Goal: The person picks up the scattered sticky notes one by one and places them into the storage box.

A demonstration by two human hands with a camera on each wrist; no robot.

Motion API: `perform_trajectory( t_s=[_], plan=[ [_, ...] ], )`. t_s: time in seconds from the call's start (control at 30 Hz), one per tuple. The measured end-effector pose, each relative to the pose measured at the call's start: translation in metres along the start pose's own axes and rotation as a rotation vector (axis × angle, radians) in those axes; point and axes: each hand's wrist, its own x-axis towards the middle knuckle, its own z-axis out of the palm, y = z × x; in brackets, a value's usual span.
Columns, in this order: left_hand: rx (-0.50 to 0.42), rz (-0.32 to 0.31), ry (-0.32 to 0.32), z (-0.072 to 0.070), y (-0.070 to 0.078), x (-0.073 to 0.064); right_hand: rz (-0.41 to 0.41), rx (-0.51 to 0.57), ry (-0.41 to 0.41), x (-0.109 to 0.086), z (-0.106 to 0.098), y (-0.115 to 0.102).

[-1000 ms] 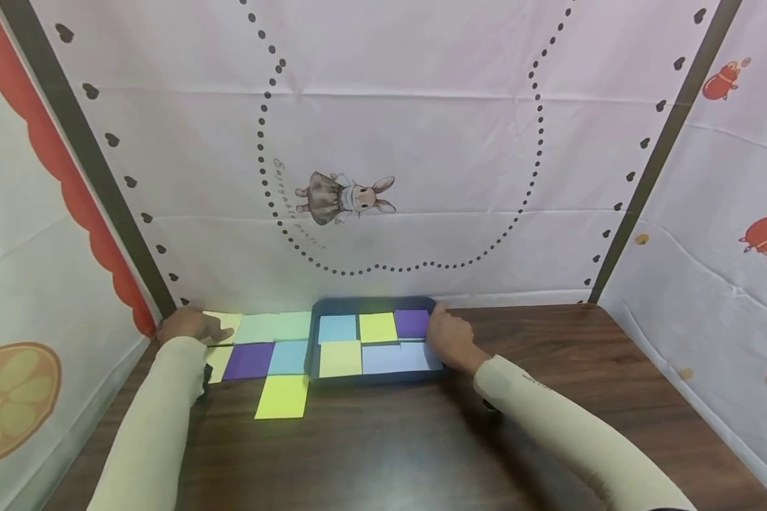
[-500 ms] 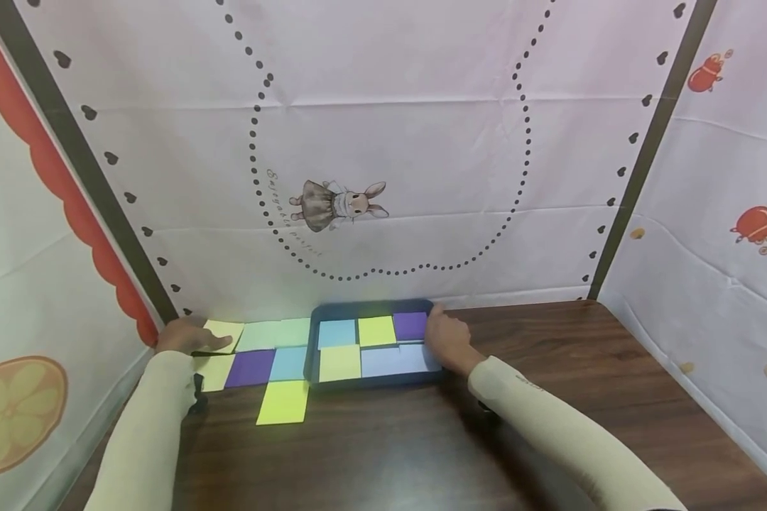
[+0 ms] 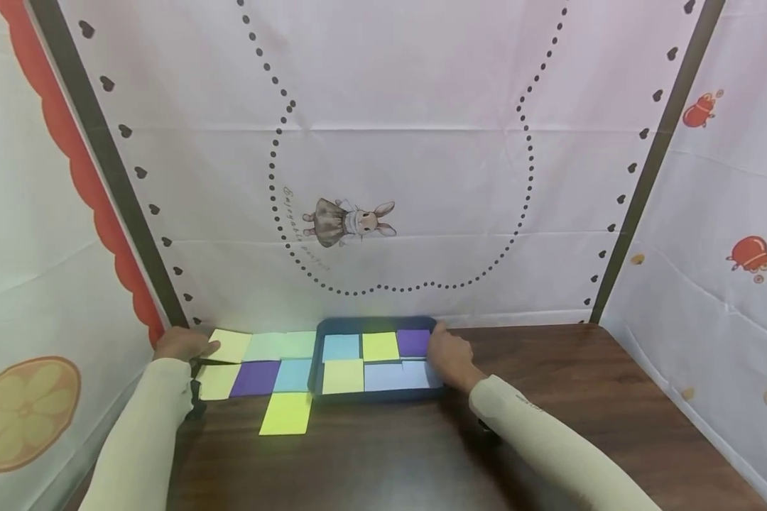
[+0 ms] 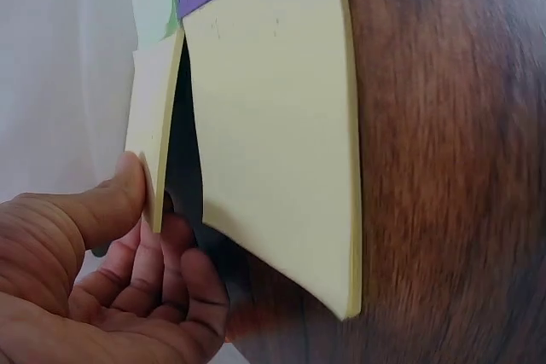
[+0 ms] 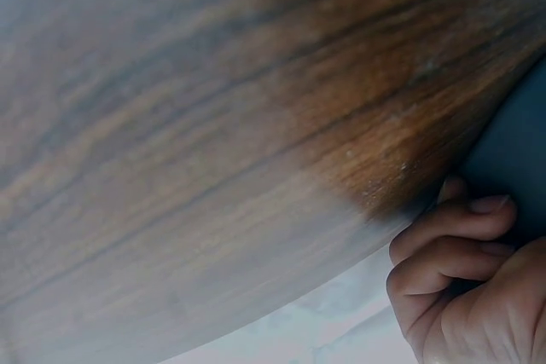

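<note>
My left hand point(image 3: 182, 343) is at the back left of the table, pinching the near-left edge of a pale yellow sticky note pad point(image 3: 230, 346). In the left wrist view the thumb lies on top of that pad point(image 4: 152, 108) and the curled fingers are beneath its edge, which is raised beside a second pale yellow pad point(image 4: 273, 125). My right hand point(image 3: 450, 358) grips the right wall of a dark blue tray point(image 3: 377, 325), fingers curled over it in the right wrist view. Inside the tray lie blue, yellow, purple, pale yellow and lavender pads.
Beside the tray's left wall, light green pads point(image 3: 280, 345), a purple pad point(image 3: 256, 378) and a blue pad point(image 3: 292, 375) lie close together. A bright yellow pad point(image 3: 286, 414) sits in front of them. A printed cloth wall point(image 3: 486, 298) borders the wooden table point(image 3: 383, 454).
My left hand has drawn back leftward from over the pale yellow pad to its edge and now pinches it. The right hand stays on the tray wall. The head view has tilted slightly.
</note>
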Motion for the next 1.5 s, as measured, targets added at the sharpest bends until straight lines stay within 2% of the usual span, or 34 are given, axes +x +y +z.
perform_trajectory(
  t_s=[0.17, 0.23, 0.33, 0.37, 0.47, 0.57, 0.67, 0.73, 0.77, 0.87, 0.97, 1.0, 1.07, 1.17, 1.27, 1.4, 1.5],
  plan=[
    [-0.01, 0.02, -0.015, -0.003, 0.0, -0.005, 0.023, -0.005, -0.008, -0.01, -0.006, -0.005],
    [-0.045, 0.016, -0.014, -0.004, 0.001, -0.008, 0.028, -0.012, 0.004, -0.018, -0.014, -0.009],
    [-0.039, 0.035, -0.001, -0.005, 0.007, -0.015, 0.033, -0.005, -0.004, -0.036, -0.035, -0.018],
    [-0.027, 0.062, 0.002, -0.006, 0.01, -0.018, 0.034, 0.001, -0.008, -0.042, -0.042, -0.021],
    [-0.006, 0.201, 0.008, -0.011, 0.019, -0.03, 0.044, 0.016, -0.026, -0.06, -0.064, -0.03],
    [-0.002, 0.332, 0.029, -0.014, 0.032, -0.046, 0.031, 0.009, -0.007, -0.057, -0.06, -0.028],
    [0.031, 0.393, 0.07, -0.013, 0.047, -0.058, 0.025, 0.014, 0.002, -0.054, -0.059, -0.027],
    [0.083, 0.457, 0.11, -0.008, 0.055, -0.063, 0.037, 0.024, -0.015, -0.056, -0.065, -0.029],
    [0.107, 0.491, 0.134, -0.005, 0.059, -0.065, 0.035, 0.017, 0.002, -0.052, -0.059, -0.027],
    [0.157, 0.61, 0.21, 0.008, 0.07, -0.075, 0.056, 0.02, -0.016, -0.042, -0.049, -0.024],
    [0.162, 0.673, 0.256, 0.02, 0.084, -0.089, 0.072, 0.004, -0.021, -0.026, -0.032, -0.019],
    [0.16, 0.688, 0.262, 0.024, 0.089, -0.095, 0.076, 0.005, -0.041, -0.023, -0.031, -0.018],
    [0.144, 0.72, 0.264, 0.032, 0.1, -0.106, 0.069, -0.005, -0.029, -0.019, -0.026, -0.016],
    [0.129, 0.795, 0.268, 0.043, 0.114, -0.122, 0.064, 0.001, -0.043, -0.029, -0.037, -0.02],
    [0.112, 0.88, 0.273, 0.053, 0.125, -0.133, 0.07, 0.016, -0.068, -0.046, -0.057, -0.027],
    [0.122, 0.972, 0.296, 0.066, 0.136, -0.145, 0.064, 0.015, -0.06, -0.056, -0.065, -0.03],
    [0.145, 1.02, 0.308, 0.077, 0.142, -0.153, 0.054, 0.012, -0.047, -0.058, -0.066, -0.03]
  ],
)
